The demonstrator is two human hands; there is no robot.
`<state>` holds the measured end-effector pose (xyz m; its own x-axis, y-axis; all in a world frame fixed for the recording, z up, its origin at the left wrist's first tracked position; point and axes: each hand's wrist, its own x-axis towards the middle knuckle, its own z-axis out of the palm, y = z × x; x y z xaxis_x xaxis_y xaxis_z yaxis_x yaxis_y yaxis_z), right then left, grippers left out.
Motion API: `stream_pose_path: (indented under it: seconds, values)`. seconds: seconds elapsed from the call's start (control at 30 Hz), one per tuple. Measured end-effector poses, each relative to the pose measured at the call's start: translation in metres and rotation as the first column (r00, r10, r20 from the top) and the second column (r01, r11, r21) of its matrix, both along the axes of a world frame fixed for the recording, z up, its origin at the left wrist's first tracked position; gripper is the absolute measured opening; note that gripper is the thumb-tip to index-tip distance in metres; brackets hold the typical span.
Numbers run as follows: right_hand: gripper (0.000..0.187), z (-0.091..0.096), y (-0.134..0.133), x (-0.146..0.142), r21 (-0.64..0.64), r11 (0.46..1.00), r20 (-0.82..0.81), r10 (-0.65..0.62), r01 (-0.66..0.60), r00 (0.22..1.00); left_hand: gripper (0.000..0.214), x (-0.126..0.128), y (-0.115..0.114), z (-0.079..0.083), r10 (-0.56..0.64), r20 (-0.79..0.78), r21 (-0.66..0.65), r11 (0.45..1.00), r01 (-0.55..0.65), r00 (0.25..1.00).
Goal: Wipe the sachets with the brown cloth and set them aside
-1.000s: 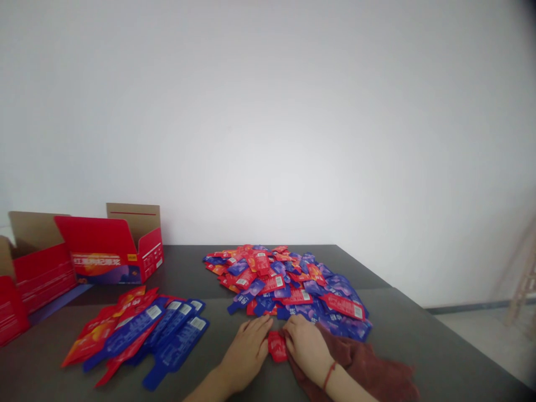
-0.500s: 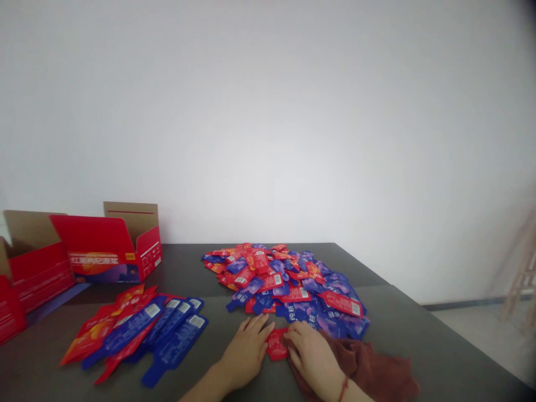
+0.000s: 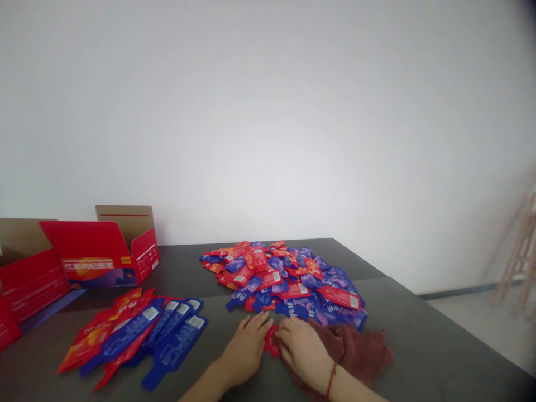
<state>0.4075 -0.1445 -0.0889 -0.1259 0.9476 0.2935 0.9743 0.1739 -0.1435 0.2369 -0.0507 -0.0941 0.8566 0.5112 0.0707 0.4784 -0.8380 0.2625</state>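
Observation:
Between my two hands a red sachet (image 3: pixel 271 341) lies flat on the dark table, partly covered by them. My left hand (image 3: pixel 246 347) rests at the sachet's left edge, fingers stretched out and thumb side touching it. A brown cloth (image 3: pixel 355 349) is bunched under my right hand (image 3: pixel 302 350), whose curled fingers press it over the sachet's right part. Just beyond the hands is a large heap of red and blue-purple sachets (image 3: pixel 288 282). To the left, red sachets (image 3: pixel 94 338) and blue sachets (image 3: pixel 180 340) overlap in a smaller group, some with barcodes facing up.
An open red carton (image 3: pixel 98 262) with raised flaps stands at the back left. Another open red carton (image 3: pixel 33 279) is beside it, cut off by the view's edge. The table (image 3: pixel 422 335) ends at a pale wall. A wooden rack (image 3: pixel 517 257) stands at far right.
My right hand has slid left with the cloth, covering more of the red sachet. The cloth's loose end has drawn in leftward. My left hand is almost unmoved; the view has shifted slightly.

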Motion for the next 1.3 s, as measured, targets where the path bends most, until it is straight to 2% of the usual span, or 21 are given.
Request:
stream_pose_path:
  seconds: [0.13, 0.2, 0.43, 0.53, 0.63, 0.7, 0.77, 0.87, 0.93, 1.0, 1.13, 1.3]
  values:
    - [0.024, 0.002, -0.009, 0.022, 0.004, 0.974, -0.042, -0.226, 0.227, 0.973, 0.056, 0.0, -0.002, 0.003, -0.003, 0.018, -0.007, 1.0, 0.003, 1.0]
    - [0.025, 0.005, -0.006, 0.022, -0.01, 0.965, -0.013, -0.263, 0.263, 0.965, 0.055, 0.0, -0.002, 0.003, -0.002, 0.028, -0.012, 1.0, 0.003, 1.0]
    - [0.021, 0.013, 0.019, -0.016, -0.036, 0.993, 0.031, -0.113, 0.114, 0.993, 0.06, 0.001, 0.0, 0.001, -0.003, 0.026, -0.014, 1.0, 0.003, 1.0]
    - [0.018, 0.012, 0.011, -0.015, -0.04, 0.999, -0.007, 0.018, -0.018, 1.0, 0.059, 0.0, 0.0, 0.0, -0.009, 0.022, -0.004, 1.0, 0.009, 1.0]
    - [0.02, 0.01, -0.011, 0.0, -0.039, 0.987, -0.098, 0.152, -0.156, 0.983, 0.055, -0.001, 0.0, 0.0, -0.014, 0.009, -0.001, 1.0, 0.014, 1.0]
    - [0.024, 0.009, -0.024, 0.011, -0.045, 0.988, -0.141, 0.142, -0.15, 0.98, 0.055, -0.001, 0.0, 0.0, -0.016, 0.015, 0.0, 1.0, 0.016, 1.0]
    - [0.026, 0.008, -0.029, 0.021, -0.055, 0.997, -0.149, 0.049, -0.058, 0.988, 0.055, -0.001, 0.0, 0.0, -0.017, 0.031, 0.001, 1.0, 0.017, 0.999]
    - [0.024, 0.008, -0.021, 0.025, -0.048, 0.989, -0.094, -0.145, 0.141, 0.985, 0.054, 0.0, -0.001, 0.002, -0.013, 0.041, -0.009, 1.0, 0.013, 0.999]
    - [0.023, 0.007, -0.009, 0.016, -0.032, 0.979, -0.036, -0.202, 0.201, 0.979, 0.054, 0.0, -0.002, 0.002, -0.006, 0.039, -0.021, 1.0, 0.007, 0.999]
    - [0.02, 0.005, 0.003, 0.0, -0.029, 0.987, 0.01, -0.157, 0.158, 0.987, 0.057, 0.0, -0.001, 0.002, -0.003, 0.047, -0.029, 1.0, 0.004, 0.999]
    - [0.017, 0.002, 0.012, -0.027, -0.045, 0.999, 0.038, 0.026, -0.024, 0.999, 0.062, -0.004, 0.01, -0.005, -0.029, 0.097, -0.064, 0.997, 0.035, 0.995]
    - [0.018, 0.001, 0.005, -0.023, -0.054, 0.996, 0.011, 0.068, -0.067, 0.998, 0.061, -0.01, 0.026, -0.013, -0.083, 0.144, -0.074, 0.993, 0.094, 0.986]
